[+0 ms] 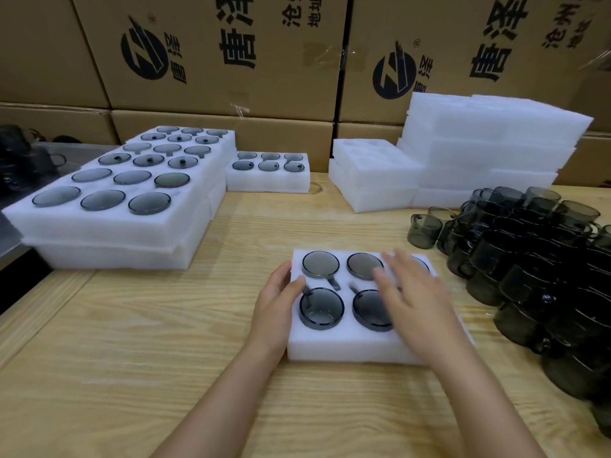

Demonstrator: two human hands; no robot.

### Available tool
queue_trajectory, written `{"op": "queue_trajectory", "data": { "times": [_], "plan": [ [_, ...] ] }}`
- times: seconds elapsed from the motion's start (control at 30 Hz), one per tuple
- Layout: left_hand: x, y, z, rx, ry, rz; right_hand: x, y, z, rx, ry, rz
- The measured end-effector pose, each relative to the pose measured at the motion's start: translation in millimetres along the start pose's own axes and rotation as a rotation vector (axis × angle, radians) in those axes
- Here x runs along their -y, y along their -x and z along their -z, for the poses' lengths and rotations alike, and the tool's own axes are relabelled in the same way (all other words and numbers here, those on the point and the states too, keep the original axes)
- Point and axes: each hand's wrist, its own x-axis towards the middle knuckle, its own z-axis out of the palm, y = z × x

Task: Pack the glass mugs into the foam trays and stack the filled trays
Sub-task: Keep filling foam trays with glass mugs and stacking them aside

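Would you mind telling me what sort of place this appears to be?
Probably a warehouse packing bench: printed brown cardboard cartons are stacked behind the pale wooden table, which holds white foam trays and loose smoky-grey glass mugs.

The right hand (416,302), blurred, covers the tray's (330,348) right-hand pockets; what fills them is mostly hidden. The loose mugs (529,259) run off the right edge. Far left, dark shapes (23,160) are unclear.

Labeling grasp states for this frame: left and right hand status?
Left hand: open, fingers resting on the foam tray at its left edge, holding nothing.
Right hand: open, fingers spread over the tray, motion-blurred.
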Motion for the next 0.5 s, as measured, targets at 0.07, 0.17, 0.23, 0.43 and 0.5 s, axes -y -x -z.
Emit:
{"op": "queue_trajectory", "data": {
  "times": [0.07,0.17,0.23,0.43,0.5],
  "plan": [
    [0,0,2,-0.088,-0.102,-0.005,-20,-3,14,-0.108,-0.028,-0.148],
    [4,-5,11,-0.167,-0.539,-0.148,-36,-1,23,0.114,-0.122,-0.474],
    [7,-7,18,-0.130,-0.638,-0.126,-42,-1,22,0.134,-0.351,-0.566],
    [-2,-14,19,-0.201,-0.145,0.016,-47,-7,18,0.245,-1.130,-0.517],
    [-12,-18,23,-0.164,0.106,0.097,-41,-8,8,0.271,-1.326,-0.453]
  ]
}}
